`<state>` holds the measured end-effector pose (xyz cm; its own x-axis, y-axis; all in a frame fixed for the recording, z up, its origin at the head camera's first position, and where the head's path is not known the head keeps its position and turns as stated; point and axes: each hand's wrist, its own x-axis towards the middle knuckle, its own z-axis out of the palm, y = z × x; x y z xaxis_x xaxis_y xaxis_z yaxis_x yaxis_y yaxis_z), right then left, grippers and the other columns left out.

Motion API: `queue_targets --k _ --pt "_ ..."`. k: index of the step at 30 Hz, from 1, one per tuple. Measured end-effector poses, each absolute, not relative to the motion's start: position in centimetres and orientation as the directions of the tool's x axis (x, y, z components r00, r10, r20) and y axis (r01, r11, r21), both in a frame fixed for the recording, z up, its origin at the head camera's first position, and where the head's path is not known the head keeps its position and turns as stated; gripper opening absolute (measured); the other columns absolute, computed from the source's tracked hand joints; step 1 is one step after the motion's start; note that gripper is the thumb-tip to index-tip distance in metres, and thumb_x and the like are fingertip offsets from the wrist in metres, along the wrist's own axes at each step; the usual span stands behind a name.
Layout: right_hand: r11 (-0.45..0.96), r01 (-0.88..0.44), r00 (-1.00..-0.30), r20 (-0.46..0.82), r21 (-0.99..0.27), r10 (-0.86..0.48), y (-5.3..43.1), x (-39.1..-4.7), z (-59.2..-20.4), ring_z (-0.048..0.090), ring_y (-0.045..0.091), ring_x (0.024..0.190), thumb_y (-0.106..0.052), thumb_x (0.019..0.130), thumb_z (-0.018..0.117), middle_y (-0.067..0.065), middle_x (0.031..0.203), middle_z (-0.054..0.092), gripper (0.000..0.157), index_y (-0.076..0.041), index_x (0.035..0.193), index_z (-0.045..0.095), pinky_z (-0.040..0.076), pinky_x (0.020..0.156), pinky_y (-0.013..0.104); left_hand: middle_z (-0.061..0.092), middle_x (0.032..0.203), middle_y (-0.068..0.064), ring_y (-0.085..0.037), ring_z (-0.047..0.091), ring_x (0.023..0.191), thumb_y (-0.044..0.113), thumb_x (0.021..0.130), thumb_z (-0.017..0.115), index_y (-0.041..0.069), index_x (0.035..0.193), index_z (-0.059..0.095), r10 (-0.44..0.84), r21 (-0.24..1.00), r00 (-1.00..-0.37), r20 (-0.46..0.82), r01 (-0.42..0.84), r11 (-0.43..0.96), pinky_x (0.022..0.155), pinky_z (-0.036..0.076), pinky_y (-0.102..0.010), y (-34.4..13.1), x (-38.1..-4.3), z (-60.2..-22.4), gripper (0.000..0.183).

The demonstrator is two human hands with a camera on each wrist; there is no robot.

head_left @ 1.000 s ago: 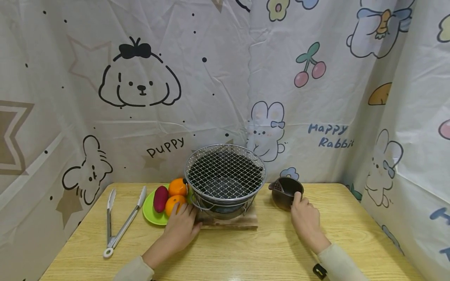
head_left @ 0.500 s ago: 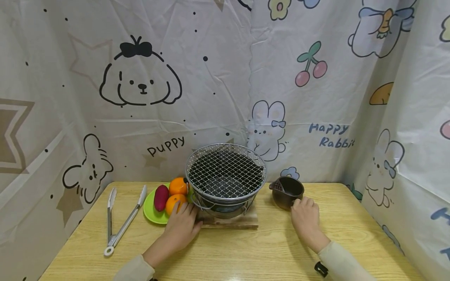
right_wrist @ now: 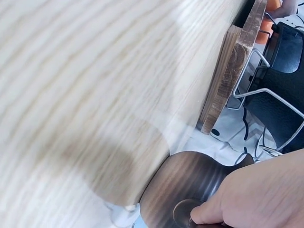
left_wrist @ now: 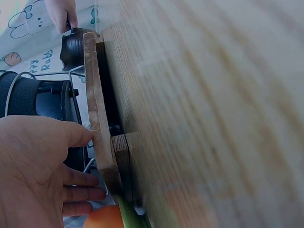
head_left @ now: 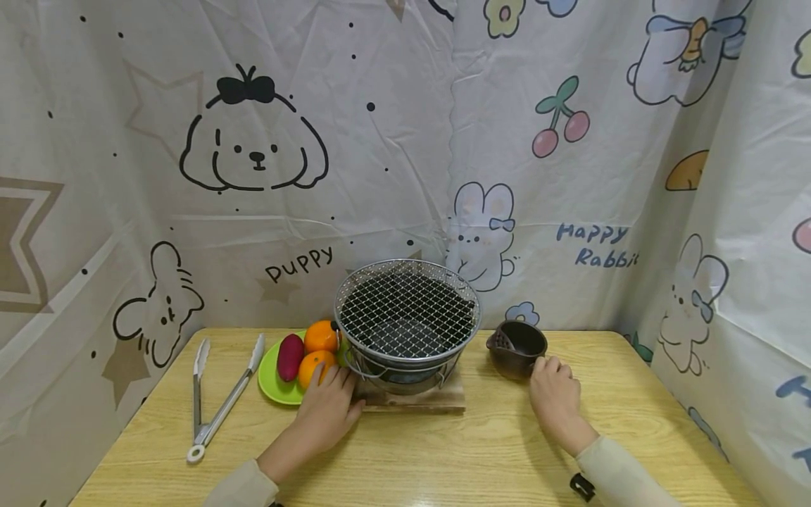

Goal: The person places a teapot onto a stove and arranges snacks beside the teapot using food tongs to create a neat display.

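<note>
A dark lidless teapot (head_left: 514,362) with a strainer spout and side handle stands upright on the table's right half. My right hand (head_left: 556,405) grips its handle, which the fingers mostly hide; in the right wrist view the thumb (right_wrist: 204,212) lies at the handle's round base. A round tabletop grill (head_left: 405,320) with a wire mesh sits on a wooden board (head_left: 415,403). My left hand (head_left: 326,412) rests at the board's front left corner. In the left wrist view its thumb touches the board's edge and the other fingers (left_wrist: 83,194) are stretched out beside it.
Left of the grill, a green plate (head_left: 269,387) holds two oranges (head_left: 321,336) and a dark red oval sweet potato-like thing (head_left: 291,358). Spread tongs (head_left: 218,415) lie at far left. A printed curtain (head_left: 393,141) hangs behind the table (head_left: 443,458).
My right hand has shifted slightly right on the teapot's handle, and its raised front finger has come lower. The teapot has barely moved. My left hand and the grill stay in place.
</note>
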<state>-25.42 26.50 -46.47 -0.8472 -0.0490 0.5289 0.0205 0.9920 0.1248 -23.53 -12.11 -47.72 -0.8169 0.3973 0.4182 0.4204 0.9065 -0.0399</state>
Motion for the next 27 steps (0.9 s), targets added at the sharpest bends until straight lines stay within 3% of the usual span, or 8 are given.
queue_targets --k 7,14,21,27 --pt "0.991 0.020 -0.881 0.471 0.134 -0.046 26.8 -25.6 -46.2 0.056 0.039 0.067 0.000 0.100 0.041 0.024 0.074 0.048 0.021 0.010 0.082 0.047 0.050 0.054 0.047 0.065 0.124 -0.014 -0.033 0.052 0.121 0.033 0.096 0.065 -0.001 0.128 0.063 0.412 -0.055 -0.823 0.391 0.426 0.903 0.115 0.033 -0.057 -12.3 -23.5 -47.8 0.047" --pt "0.981 0.032 -0.906 0.419 0.192 -0.052 27.3 -25.8 -46.4 0.047 0.033 0.070 -0.002 0.101 0.043 0.022 0.076 0.045 0.024 0.010 0.081 0.047 0.046 0.058 0.044 0.064 0.128 -0.015 -0.034 0.049 0.124 0.034 0.099 0.062 -0.003 0.129 0.063 0.429 -0.063 -0.831 0.355 0.437 0.897 0.117 0.031 -0.058 -12.4 -23.6 -47.7 0.047" --pt "0.987 0.025 -0.911 0.411 0.159 -0.043 27.9 -26.4 -46.3 0.048 0.035 0.075 -0.001 0.100 0.043 0.022 0.079 0.044 0.022 0.010 0.083 0.049 0.046 0.061 0.046 0.063 0.137 -0.015 -0.033 0.049 0.129 0.036 0.100 0.060 -0.003 0.131 0.063 0.452 -0.075 -0.836 0.312 0.452 0.889 0.118 0.029 -0.058 -12.4 -24.0 -47.5 0.050" --pt "0.993 0.016 -0.944 0.330 0.120 -0.025 28.4 -26.5 -46.1 0.053 0.038 0.077 -0.003 0.102 0.043 0.020 0.082 0.047 0.020 0.010 0.090 0.051 0.048 0.063 0.049 0.065 0.133 -0.014 -0.031 0.052 0.123 0.039 0.096 0.065 -0.002 0.128 0.066 0.463 -0.100 -0.819 0.338 0.458 0.883 0.118 0.031 -0.057 -12.4 -24.3 -47.7 0.052"
